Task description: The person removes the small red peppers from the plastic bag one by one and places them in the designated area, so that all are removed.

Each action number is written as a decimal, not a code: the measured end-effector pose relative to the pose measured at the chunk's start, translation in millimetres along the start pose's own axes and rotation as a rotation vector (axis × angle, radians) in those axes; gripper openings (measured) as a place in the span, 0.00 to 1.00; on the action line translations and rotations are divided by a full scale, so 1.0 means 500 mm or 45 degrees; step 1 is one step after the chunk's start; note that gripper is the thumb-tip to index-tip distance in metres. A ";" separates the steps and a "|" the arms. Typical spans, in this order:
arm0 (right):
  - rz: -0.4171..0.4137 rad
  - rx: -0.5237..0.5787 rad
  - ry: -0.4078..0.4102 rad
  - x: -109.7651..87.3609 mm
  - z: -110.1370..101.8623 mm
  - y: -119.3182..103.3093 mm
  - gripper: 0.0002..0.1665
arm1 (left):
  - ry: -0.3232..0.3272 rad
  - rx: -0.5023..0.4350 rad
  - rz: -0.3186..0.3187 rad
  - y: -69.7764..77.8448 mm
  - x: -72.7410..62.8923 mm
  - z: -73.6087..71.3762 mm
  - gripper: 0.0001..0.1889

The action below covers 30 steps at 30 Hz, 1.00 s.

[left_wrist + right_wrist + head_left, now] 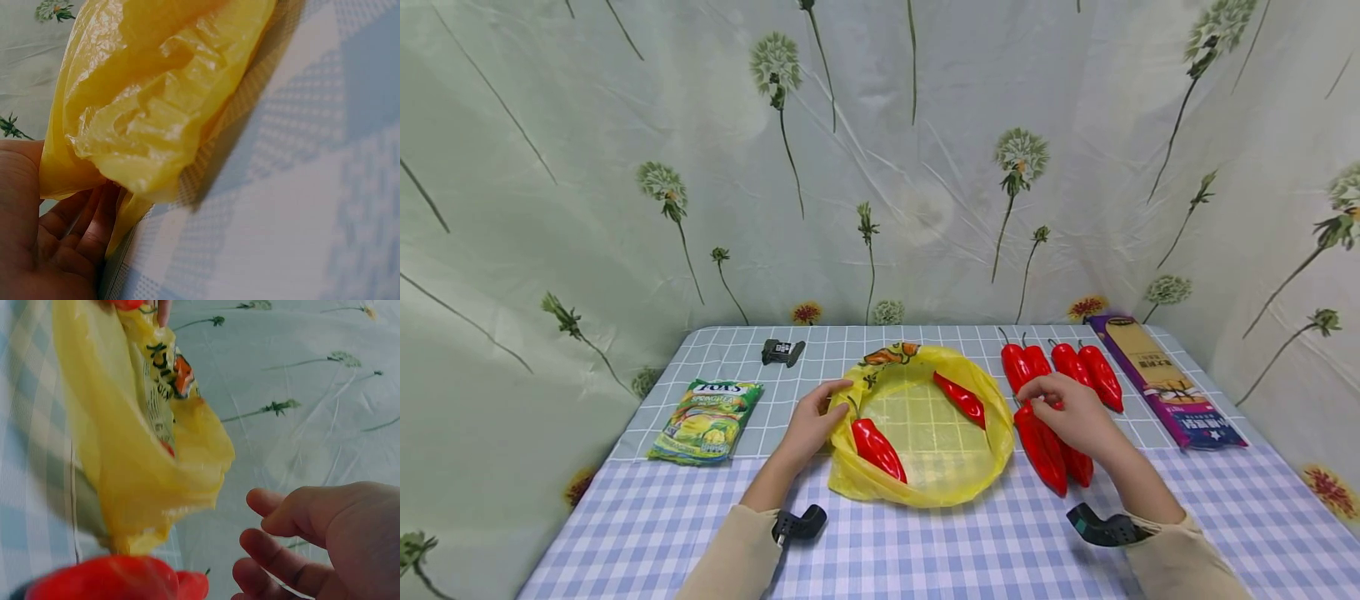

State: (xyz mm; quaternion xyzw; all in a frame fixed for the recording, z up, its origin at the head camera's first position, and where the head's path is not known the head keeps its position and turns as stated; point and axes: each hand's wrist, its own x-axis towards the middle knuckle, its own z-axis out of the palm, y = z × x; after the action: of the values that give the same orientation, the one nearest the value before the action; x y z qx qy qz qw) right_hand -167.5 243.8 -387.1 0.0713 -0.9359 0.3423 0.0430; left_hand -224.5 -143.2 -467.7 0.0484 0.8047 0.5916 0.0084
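A yellow plastic bag [925, 496] stands with its mouth spread wide on the checked cloth. Inside it lie two red peppers, one at the left [880, 451] and another at the back right [961, 400]. My left hand [811, 425] holds the bag's left rim; in the left wrist view its fingers [94, 231] curl beneath the yellow film. Over the red peppers on the right, my right hand [1075, 414] hovers with bent fingers beside a front pepper [1041, 450]. The right wrist view shows nothing between those fingers [269, 550], with a red pepper [106, 579] below them.
Several more red peppers [1101, 379] lie behind the right hand. A long purple and tan package [1165, 383] lies at the far right. On the left is a green candy bag [707, 421], with a small black object [782, 352] behind it. A patterned curtain [925, 167] closes off the back.
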 end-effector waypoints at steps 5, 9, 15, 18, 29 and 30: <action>-0.057 0.036 -0.027 0.006 0.015 -0.022 0.14 | 0.004 0.006 -0.002 0.004 -0.002 0.002 0.21; -0.084 0.049 -0.051 0.013 0.030 -0.035 0.14 | -0.006 0.006 -0.003 0.003 -0.001 -0.001 0.20; -0.092 0.084 -0.102 0.021 0.055 -0.051 0.16 | -0.007 -0.005 -0.014 0.001 0.001 0.000 0.20; -0.110 0.101 -0.126 0.024 0.065 -0.061 0.16 | -0.003 -0.004 -0.019 0.000 0.001 0.001 0.20; -0.160 0.139 -0.178 0.035 0.098 -0.090 0.17 | -0.005 0.001 -0.017 -0.001 0.002 0.001 0.21; -0.168 0.144 -0.185 0.035 0.102 -0.092 0.17 | -0.006 0.000 -0.015 -0.001 0.002 0.001 0.21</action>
State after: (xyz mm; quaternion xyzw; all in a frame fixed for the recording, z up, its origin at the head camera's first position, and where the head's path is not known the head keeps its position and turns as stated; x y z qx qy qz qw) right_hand -179.1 174.1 -394.3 0.1595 -0.9091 0.3848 -0.0066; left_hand -225.5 -143.0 -468.3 0.0449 0.8049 0.5916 0.0137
